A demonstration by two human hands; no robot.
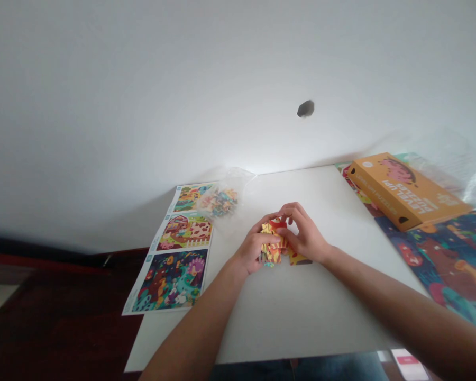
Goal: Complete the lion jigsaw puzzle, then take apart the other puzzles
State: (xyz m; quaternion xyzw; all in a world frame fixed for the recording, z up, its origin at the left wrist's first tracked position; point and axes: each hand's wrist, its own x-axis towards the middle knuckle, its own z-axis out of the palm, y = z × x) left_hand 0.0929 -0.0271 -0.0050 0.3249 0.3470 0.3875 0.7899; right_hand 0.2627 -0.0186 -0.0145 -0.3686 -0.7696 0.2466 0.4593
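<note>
My left hand [257,246] and my right hand [303,233] meet at the middle of a white table [301,317]. Both press around a small cluster of interlocked cardboard jigsaw pieces [273,250] in yellow, orange and red. The fingers cover most of the cluster, so its picture is hidden. One orange-brown corner [299,259] sticks out below my right hand and rests near the tabletop.
A printed sheet of puzzle pictures [168,254] overhangs the table's left edge. A clear plastic bag of puzzle pieces [218,200] lies on it. At right stand an orange puzzle box [404,190] and a large colourful puzzle [440,264]. A white wall rises behind.
</note>
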